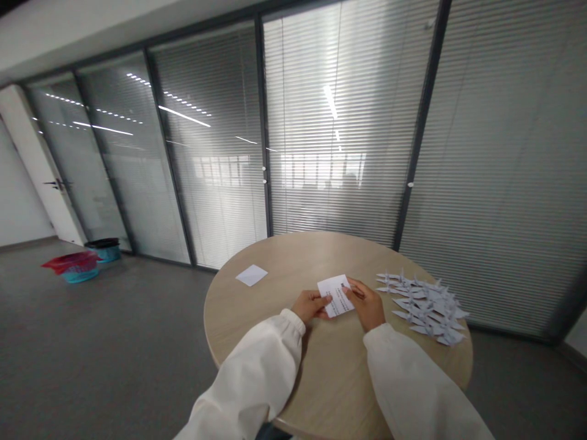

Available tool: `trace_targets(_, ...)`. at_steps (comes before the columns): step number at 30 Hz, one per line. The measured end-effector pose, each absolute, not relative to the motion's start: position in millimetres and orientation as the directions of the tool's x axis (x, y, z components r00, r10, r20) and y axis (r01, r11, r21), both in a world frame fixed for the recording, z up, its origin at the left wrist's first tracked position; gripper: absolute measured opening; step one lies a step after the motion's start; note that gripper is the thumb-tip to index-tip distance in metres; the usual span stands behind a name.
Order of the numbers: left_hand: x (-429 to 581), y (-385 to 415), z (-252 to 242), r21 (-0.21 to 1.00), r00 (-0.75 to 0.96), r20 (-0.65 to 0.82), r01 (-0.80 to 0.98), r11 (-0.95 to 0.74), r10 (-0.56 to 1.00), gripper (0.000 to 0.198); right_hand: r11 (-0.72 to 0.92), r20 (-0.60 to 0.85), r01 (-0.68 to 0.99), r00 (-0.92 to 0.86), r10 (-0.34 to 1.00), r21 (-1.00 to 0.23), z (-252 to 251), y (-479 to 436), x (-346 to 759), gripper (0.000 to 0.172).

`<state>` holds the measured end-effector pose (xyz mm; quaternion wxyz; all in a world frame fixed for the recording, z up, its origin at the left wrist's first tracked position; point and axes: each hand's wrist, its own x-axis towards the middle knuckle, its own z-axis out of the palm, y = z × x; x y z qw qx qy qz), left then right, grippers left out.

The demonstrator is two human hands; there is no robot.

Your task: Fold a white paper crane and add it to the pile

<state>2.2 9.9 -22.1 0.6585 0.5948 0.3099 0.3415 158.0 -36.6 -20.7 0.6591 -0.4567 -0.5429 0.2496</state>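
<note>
We are working at a round wooden desk (293,266), with a heap of white paper cranes (424,308) lying right of our fingers and a blank paper square (252,275) lying left of them. Our left hand (310,305) and right hand (365,303) are pinching a small printed sheet (336,296) between their fingers (351,288). We are judging it light and floppy, best held by its edges.
</note>
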Motion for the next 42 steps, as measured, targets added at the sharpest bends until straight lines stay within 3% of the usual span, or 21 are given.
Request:
trace_targets(10,0.6,-9.5,-1.5,0.932,0.677,0.134,-0.334,0.140,0.723,0.035,0.382,0.357,-0.022,0.313,0.880,-0.924,-20.6,-31.6,164.8,0.043)
trace_targets(15,1.8,-14.4,-0.2,0.934,0.679,0.200,-0.350,0.072,0.706,0.054,0.347,0.318,-0.035,0.324,0.891,-0.937,-24.9,-28.8,166.7,0.042)
trace_targets(23,4.4,-5.3,-6.9,0.966,0.572,0.225,-0.237,-0.103,0.789,0.049,0.330,0.313,-0.053,0.200,0.928,-0.943,-21.4,-33.0,161.1,0.042)
trace_targets(30,2.7,-2.7,-7.2,0.965,0.542,0.216,-0.243,-0.095,0.812,0.056,0.363,0.350,-0.017,0.230,0.908,-0.932,-22.4,-30.8,163.3,0.036)
trace_targets(34,3.5,-2.3,-8.7,0.972,0.504,0.127,-0.237,-0.005,0.854,0.054,0.451,0.450,0.080,0.337,0.827,-0.889,-24.0,-29.2,166.8,0.032)
trace_targets(37,4.7,0.8,-14.0,0.966,0.455,0.036,-0.245,0.086,0.890,0.045,0.474,0.536,0.252,0.385,0.751,-0.844,-22.8,-31.8,167.6,0.027)
trace_targets(42,3.9,5.7,-17.7,0.930,0.436,-0.118,-0.266,0.253,0.892,0.055,0.563,0.767,0.557,0.240,0.595,-0.611,-18.9,-39.0,163.4,0.019)
